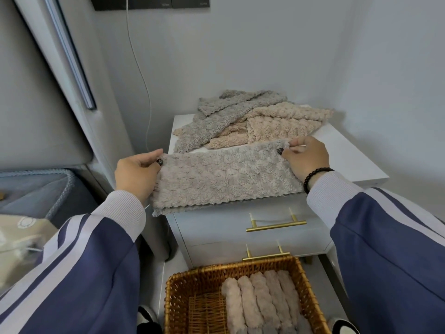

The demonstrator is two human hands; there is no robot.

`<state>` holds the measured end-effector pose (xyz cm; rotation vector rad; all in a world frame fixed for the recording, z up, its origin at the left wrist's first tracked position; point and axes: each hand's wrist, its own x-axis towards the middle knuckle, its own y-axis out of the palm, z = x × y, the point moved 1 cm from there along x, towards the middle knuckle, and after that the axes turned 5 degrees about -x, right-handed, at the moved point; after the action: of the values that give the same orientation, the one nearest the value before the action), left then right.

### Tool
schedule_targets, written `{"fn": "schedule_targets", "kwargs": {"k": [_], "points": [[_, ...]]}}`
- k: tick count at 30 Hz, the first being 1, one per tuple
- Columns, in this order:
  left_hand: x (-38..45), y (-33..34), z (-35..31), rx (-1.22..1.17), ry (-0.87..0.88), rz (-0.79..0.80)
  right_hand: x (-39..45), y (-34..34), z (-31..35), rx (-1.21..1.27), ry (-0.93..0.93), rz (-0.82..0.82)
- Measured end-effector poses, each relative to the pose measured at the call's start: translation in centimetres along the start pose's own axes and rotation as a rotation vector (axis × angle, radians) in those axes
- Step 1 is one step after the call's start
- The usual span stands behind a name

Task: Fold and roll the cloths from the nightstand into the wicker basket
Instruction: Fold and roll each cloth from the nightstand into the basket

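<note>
A fluffy grey-beige cloth, folded into a long strip, lies along the front edge of the white nightstand. My left hand pinches its left end and my right hand pinches its far right corner. Behind it sits a loose pile of grey and beige cloths. Below, on the floor, stands the wicker basket with several rolled cloths lined up in its right half.
The nightstand has two drawers with brass handles. A wall corner rises behind it, and a thin cable hangs down on the left. A padded bed edge is at the left.
</note>
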<state>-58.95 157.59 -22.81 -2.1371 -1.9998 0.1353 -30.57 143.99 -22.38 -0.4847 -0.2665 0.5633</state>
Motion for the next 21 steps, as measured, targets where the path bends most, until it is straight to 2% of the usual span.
{"fn": "schedule_targets", "kwargs": {"k": [9, 21], "points": [[-0.5, 0.7, 0.3, 0.214, 0.105, -0.039, 0.0, 0.6, -0.2, -0.098, -0.084, -0.06], [-1.0, 0.3, 0.3, 0.236, 0.118, -0.055, 0.2, 1.1, 0.1, -0.279, -0.243, -0.046]]}}
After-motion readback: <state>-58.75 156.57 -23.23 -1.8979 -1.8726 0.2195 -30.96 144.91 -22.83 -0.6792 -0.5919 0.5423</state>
